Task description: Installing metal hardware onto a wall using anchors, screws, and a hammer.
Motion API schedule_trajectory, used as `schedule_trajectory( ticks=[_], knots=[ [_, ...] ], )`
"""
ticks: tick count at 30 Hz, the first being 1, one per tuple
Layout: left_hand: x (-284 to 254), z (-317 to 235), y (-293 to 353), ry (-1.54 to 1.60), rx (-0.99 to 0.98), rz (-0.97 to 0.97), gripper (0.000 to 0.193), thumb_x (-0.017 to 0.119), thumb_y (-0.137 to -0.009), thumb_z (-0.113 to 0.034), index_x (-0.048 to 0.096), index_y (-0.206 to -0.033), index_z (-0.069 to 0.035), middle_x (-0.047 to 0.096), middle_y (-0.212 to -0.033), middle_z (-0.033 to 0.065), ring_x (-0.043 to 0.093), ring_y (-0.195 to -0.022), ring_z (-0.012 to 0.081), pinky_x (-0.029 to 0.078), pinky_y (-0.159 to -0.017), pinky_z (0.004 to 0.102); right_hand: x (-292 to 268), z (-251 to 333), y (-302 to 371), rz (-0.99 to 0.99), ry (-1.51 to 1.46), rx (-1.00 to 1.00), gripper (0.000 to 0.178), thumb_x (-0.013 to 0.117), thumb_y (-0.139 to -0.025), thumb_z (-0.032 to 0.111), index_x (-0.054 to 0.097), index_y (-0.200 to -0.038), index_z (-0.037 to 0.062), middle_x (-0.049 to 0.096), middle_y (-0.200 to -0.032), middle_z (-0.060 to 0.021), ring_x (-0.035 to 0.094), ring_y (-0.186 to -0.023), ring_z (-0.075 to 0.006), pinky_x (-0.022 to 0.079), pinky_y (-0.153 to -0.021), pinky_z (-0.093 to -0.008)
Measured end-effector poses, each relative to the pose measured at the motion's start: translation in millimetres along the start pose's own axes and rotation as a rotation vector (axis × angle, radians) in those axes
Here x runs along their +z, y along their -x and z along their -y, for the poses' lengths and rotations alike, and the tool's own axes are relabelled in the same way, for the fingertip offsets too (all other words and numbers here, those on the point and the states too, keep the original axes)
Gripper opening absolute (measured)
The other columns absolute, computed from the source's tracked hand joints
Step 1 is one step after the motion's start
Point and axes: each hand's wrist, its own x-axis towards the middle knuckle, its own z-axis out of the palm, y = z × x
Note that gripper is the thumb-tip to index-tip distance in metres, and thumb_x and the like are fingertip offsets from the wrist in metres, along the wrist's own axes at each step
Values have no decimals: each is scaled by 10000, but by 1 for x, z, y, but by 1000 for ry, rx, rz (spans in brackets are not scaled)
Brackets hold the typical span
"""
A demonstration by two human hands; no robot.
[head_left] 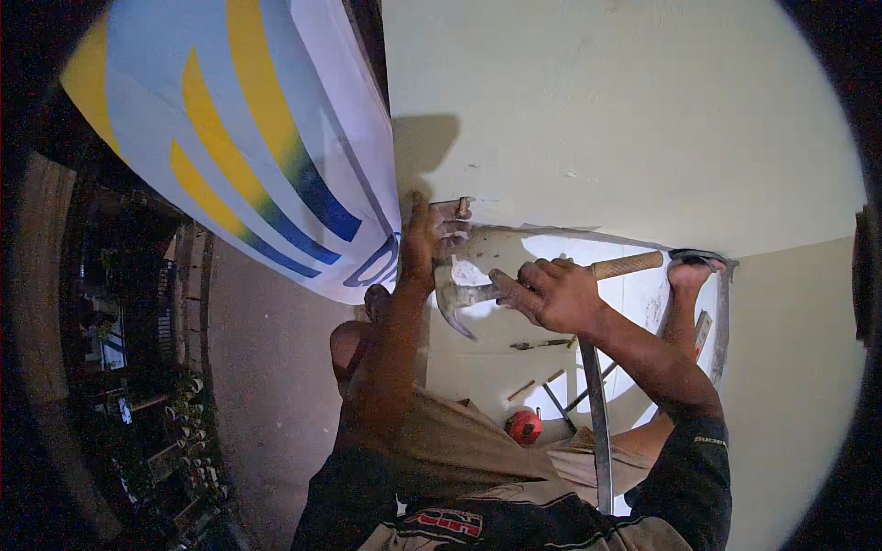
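My right hand (pixel 560 296) is closed around a claw hammer (pixel 459 296), high on its shaft near the metal head. The hammer's tan, textured handle end (pixel 632 265) sticks out to the right of my fist. My left hand (pixel 424 241) is raised against the wall at the corner, its fingers bent around a small metal piece (pixel 450 207) with a brownish end. That piece is partly covered by my fingers, and its exact kind is unclear. The hammer head sits just below and right of my left hand, apart from the small piece.
A cream wall (pixel 625 119) rises ahead. On the pale surface below lie a thin dark tool (pixel 542 345), a red round object (pixel 524 427) and small sticks (pixel 522 390). A long metal bar (pixel 597 413) runs toward me. A striped banner (pixel 266 138) hangs left; my sandalled foot (pixel 694 271) rests right.
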Motion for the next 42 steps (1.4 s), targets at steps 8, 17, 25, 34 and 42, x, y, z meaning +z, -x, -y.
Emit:
schedule_trajectory(
  ticks=[8, 17, 25, 34, 42],
  knots=[
    [2, 9, -8, 86, 230, -74, 681, 382, -970, -649, 604, -1160, -34, 695, -1040, 120, 658, -905, 258, 495, -855, 367, 6, -11, -8, -53, 60, 166, 443, 677, -841, 326, 618, -1237, 135, 584, -787, -60, 614, -647, -233, 511, -510, -372],
    [5, 3, -4, 39, 224, -32, 743, 376, -954, -684, 629, -1150, -13, 689, -1040, 133, 642, -942, 241, 482, -871, 372, 6, -7, -9, -23, 23, 106, 489, 690, -830, 297, 592, -1281, 136, 563, -774, -54, 617, -632, -230, 508, -500, -375],
    [7, -7, 5, 46, 26, -41, 853, 358, -899, -772, 650, -1150, -11, 679, -1091, 141, 626, -939, 278, 460, -888, 380, -4, -14, -9, 56, 114, -40, 496, 656, -834, 296, 583, -1307, 167, 569, -804, -49, 619, -621, -203, 516, -508, -370],
    [-6, -5, 4, 129, 22, 23, 834, 340, -928, -737, 639, -1187, -2, 674, -1109, 149, 622, -976, 283, 457, -919, 392, -10, -2, -6, 69, 92, -54, 524, 646, -782, 243, 596, -1297, 164, 581, -835, -45, 613, -671, -199, 536, -544, -339],
    [6, -5, 3, -6, 116, 59, 853, 318, -934, -735, 632, -1191, 15, 678, -1097, 149, 628, -986, 270, 462, -921, 369, -9, -10, -8, 88, 160, 88, 452, 655, -828, 266, 606, -1262, 148, 563, -805, -33, 625, -692, -193, 539, -567, -339]
  ],
)
